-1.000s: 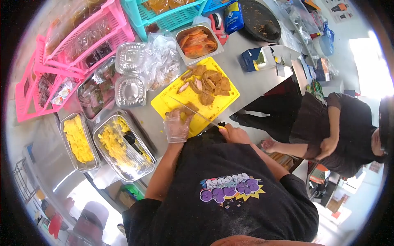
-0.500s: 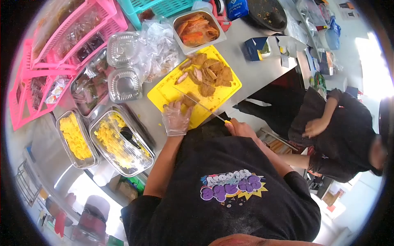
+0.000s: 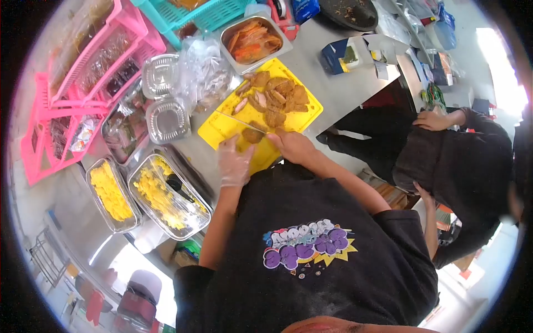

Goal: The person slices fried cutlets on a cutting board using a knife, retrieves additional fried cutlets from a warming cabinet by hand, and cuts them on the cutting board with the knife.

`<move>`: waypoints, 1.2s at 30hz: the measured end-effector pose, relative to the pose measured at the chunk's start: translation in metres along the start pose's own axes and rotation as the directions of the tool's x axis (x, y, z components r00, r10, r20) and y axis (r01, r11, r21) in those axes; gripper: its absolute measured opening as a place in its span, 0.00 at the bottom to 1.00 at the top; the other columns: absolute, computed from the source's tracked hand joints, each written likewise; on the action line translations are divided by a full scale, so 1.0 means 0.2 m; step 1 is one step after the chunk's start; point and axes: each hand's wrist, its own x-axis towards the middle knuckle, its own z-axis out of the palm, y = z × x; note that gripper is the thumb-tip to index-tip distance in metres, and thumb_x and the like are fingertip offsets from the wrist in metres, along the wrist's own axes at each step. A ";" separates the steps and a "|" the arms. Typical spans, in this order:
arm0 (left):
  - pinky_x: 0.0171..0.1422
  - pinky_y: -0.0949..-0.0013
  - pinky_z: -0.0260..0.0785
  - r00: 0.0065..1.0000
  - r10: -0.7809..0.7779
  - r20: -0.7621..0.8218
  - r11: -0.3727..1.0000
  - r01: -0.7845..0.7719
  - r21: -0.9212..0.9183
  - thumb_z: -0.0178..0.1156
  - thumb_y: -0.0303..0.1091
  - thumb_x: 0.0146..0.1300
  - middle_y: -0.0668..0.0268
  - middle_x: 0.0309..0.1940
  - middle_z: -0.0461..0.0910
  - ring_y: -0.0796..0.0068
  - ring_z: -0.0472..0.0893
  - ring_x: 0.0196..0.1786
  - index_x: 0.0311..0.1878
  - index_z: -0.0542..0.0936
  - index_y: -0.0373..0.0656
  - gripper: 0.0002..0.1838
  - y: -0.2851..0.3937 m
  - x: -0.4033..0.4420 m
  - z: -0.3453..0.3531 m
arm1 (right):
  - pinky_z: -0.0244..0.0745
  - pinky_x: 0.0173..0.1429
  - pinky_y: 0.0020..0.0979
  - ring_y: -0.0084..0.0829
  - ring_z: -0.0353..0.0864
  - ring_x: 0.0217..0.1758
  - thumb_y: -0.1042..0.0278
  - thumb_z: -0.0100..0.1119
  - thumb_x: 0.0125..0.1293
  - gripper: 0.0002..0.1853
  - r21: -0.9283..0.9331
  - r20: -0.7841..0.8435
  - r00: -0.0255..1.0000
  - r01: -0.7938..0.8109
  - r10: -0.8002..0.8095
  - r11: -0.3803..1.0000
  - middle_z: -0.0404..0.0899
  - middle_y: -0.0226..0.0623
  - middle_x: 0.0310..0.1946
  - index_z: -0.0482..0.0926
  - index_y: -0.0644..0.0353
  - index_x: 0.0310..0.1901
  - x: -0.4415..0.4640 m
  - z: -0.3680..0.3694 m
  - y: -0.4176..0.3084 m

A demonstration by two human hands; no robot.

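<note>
My right hand (image 3: 293, 146) is closed around the handle of a knife (image 3: 237, 121), whose blade points left across the yellow cutting board (image 3: 219, 133). Beside the blade lies a browned piece of meat (image 3: 253, 135). My left hand (image 3: 233, 162), in a clear plastic glove, rests at the board's near left edge. Its fingers are apart, with the tips close to that piece; whether they touch it I cannot tell. Several browned slices of cooked meat (image 3: 283, 97) are heaped on the far half of the board, a few showing pale insides.
A metal pan of orange-red food (image 3: 254, 43) stands behind the board. To the left are clear plastic containers (image 3: 168, 121), plastic bags (image 3: 202, 72), two trays of yellow food (image 3: 111, 191) and pink baskets (image 3: 61, 119). A person in dark clothes (image 3: 449, 147) stands at right.
My right hand has moved forward and left with the knife, onto the board's near edge. My left fingers have shifted off the meat piece and spread. The other person's arms have moved.
</note>
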 end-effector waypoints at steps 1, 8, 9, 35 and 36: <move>0.69 0.50 0.69 0.998 -0.060 0.009 0.994 0.060 -0.086 0.70 0.51 0.66 0.51 0.58 0.81 0.53 0.79 0.63 0.69 0.78 0.44 0.33 -0.04 -0.03 -0.03 | 0.79 0.52 0.59 0.66 0.85 0.43 0.39 0.48 0.79 0.31 -0.010 -0.106 0.994 0.025 -0.026 1.000 0.83 0.62 0.44 0.73 0.67 0.56 -0.02 -0.01 -0.01; 0.81 0.38 0.52 0.833 -0.483 0.270 -0.306 0.129 -0.943 0.49 0.60 0.77 0.55 0.77 0.62 0.56 0.61 0.79 0.78 0.63 0.46 0.37 0.21 -0.02 -0.40 | 0.80 0.55 0.53 0.61 0.82 0.53 0.60 0.68 0.67 0.30 -0.138 -0.477 0.846 0.197 -0.240 0.971 0.76 0.57 0.60 0.69 0.64 0.65 -0.06 0.07 0.02; 0.82 0.39 0.52 0.843 -0.496 0.206 -0.239 0.095 -0.966 0.49 0.58 0.77 0.55 0.75 0.63 0.56 0.61 0.78 0.78 0.64 0.46 0.35 0.22 0.02 -0.35 | 0.81 0.55 0.51 0.60 0.82 0.53 0.62 0.69 0.66 0.30 -0.195 -0.521 0.803 0.219 -0.290 0.956 0.75 0.57 0.60 0.69 0.64 0.65 -0.07 0.06 -0.01; 0.73 0.65 0.68 0.993 -0.113 -0.011 0.503 0.048 -0.863 0.60 0.37 0.77 0.62 0.61 0.76 0.69 0.77 0.65 0.75 0.68 0.38 0.28 0.56 0.27 0.15 | 0.48 0.86 0.35 0.33 0.56 0.82 0.47 0.36 0.88 0.33 0.846 -0.347 0.926 0.377 -0.148 0.376 0.62 0.41 0.79 0.59 0.70 0.78 -0.37 0.05 -0.31; 0.76 0.65 0.65 0.992 -0.125 0.033 0.374 0.078 -0.924 0.57 0.35 0.78 0.62 0.64 0.74 0.67 0.75 0.68 0.77 0.66 0.38 0.28 0.53 0.29 0.20 | 0.48 0.86 0.36 0.35 0.57 0.82 0.45 0.36 0.87 0.36 0.839 -0.307 0.940 0.342 -0.151 0.423 0.63 0.43 0.79 0.59 0.70 0.79 -0.35 0.10 -0.29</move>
